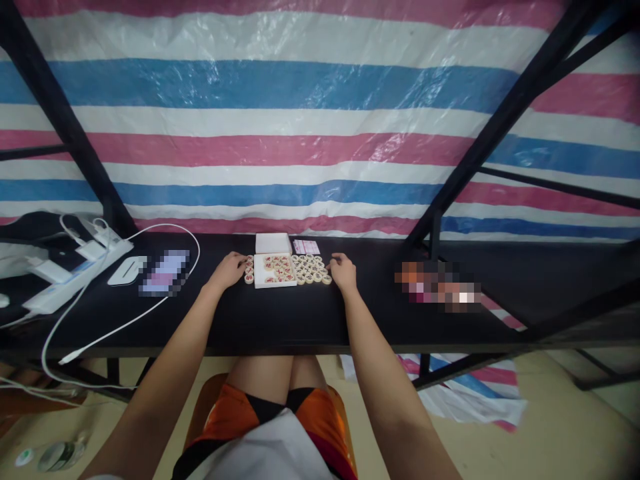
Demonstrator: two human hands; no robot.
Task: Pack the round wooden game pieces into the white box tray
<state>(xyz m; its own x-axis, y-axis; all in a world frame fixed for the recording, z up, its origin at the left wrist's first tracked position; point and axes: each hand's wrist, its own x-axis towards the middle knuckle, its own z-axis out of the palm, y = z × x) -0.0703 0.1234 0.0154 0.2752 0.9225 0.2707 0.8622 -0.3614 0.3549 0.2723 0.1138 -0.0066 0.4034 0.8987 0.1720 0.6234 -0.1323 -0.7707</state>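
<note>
A small white box lies on the black table, filled with round wooden game discs marked in red. More discs lie loose in rows right of the box, and a few sit at its left. The box's white lid rests behind it. My left hand lies at the left-hand discs, fingers curled toward them. My right hand rests at the right end of the loose discs, fingers bent. Whether either hand pinches a disc is hidden.
A small pink-and-white card lies behind the loose discs. At the left are a white power strip with chargers and cables, a white mouse and a blurred phone. Black frame bars slant up on both sides before a striped tarp.
</note>
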